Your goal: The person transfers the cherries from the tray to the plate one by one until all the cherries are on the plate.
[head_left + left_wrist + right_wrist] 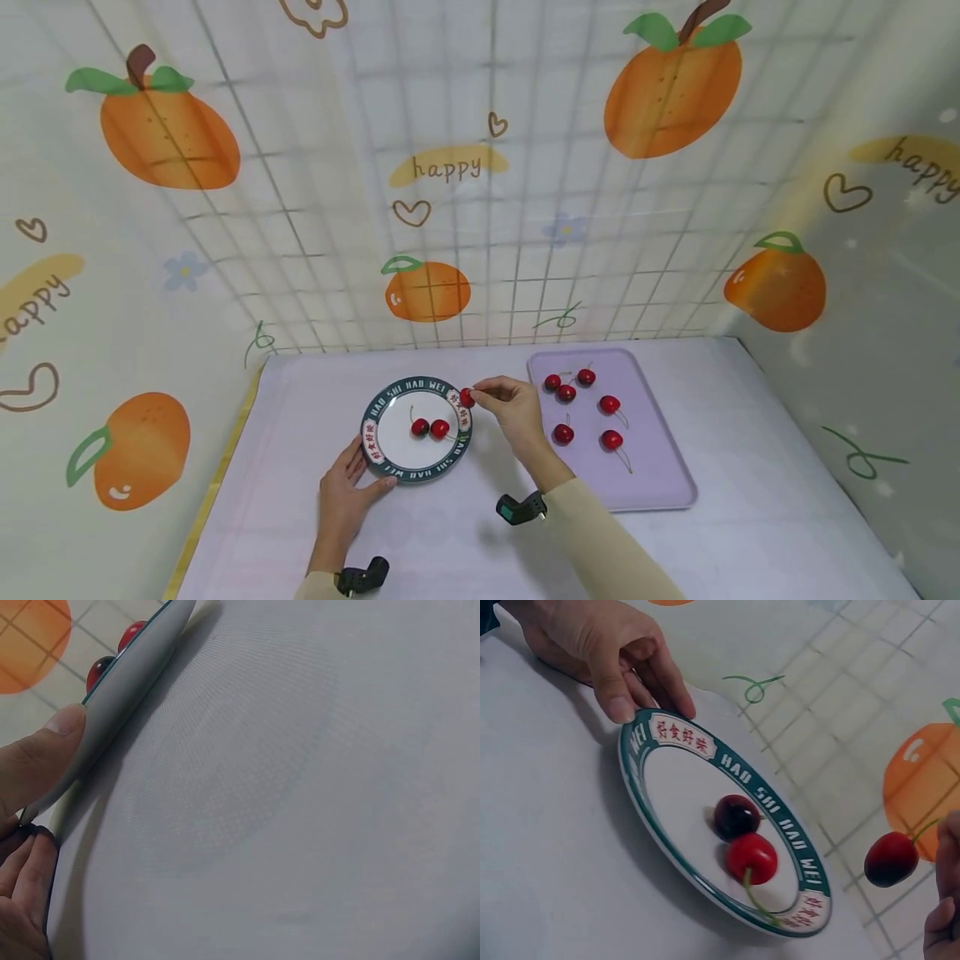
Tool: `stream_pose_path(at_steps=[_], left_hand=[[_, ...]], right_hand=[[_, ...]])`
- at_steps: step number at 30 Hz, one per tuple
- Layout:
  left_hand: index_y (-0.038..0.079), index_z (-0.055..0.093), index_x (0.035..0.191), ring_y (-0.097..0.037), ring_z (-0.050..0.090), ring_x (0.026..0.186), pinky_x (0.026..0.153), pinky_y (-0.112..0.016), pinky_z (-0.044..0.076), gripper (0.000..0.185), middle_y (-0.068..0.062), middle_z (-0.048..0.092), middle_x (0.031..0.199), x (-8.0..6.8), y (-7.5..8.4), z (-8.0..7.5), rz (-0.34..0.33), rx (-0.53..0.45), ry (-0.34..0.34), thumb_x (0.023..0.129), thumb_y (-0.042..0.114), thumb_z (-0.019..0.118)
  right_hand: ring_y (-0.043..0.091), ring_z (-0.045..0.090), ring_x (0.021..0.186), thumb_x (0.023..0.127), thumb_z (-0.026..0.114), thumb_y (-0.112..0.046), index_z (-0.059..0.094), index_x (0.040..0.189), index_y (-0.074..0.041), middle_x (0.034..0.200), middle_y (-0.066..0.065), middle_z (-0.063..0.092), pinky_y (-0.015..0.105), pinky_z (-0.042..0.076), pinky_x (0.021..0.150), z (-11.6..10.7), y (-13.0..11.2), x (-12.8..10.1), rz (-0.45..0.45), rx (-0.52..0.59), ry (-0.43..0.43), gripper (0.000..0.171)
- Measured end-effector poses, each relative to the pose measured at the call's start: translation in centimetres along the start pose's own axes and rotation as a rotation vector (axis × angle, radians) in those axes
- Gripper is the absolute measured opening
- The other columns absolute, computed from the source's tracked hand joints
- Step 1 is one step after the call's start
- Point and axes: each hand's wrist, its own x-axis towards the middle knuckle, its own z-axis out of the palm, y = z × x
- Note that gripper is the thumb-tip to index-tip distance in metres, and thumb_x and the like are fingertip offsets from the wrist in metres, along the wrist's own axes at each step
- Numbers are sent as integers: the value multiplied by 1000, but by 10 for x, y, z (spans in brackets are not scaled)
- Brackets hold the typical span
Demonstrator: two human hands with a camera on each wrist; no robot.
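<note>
Two cherries (430, 428) lie side by side in the white well of the plate (378, 407), which I see at centre frame in my head view, on the pale desk (750, 517). My left hand (347, 493) sits at the plate's lower-left rim; from the left wrist view the thumb (45, 761) presses on the rim edge and the other fingers curl beneath, so it grips the plate. My right hand (512, 407) is just right of the plate, pinching a third cherry (467, 397) by its stem at the fingertips; the fruit hangs over the plate's upper-right rim. In the right wrist view that cherry (890, 859) shows at the right edge of frame, clear of the plate and apart from the two inside. Right of centre lies a lilac tray (660, 467) with six more cherries (585, 408) scattered across its upper half.
</note>
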Motion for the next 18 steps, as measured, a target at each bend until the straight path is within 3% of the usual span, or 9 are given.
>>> stream_pose_path(at_steps=[13,18], left_hand=[[7,40,161,-32,46,148,119,-28,44,104,-15,43,164,0,-1,-1,12,15,22,75,16,97],[7,42,160,-31,47,147,118,-28,45,103,-14,45,163,1,-5,0,30,15,37,74,19,97]], right_hand=[[19,68,90,90,83,-4,81,100,-5,98,7,78,15,60,76,22,31,-4,109,-122,-36,10],[19,69,92,89,82,-1,80,104,0,100,8,79,15,59,76,23,37,-5,112,-126,-53,15]])
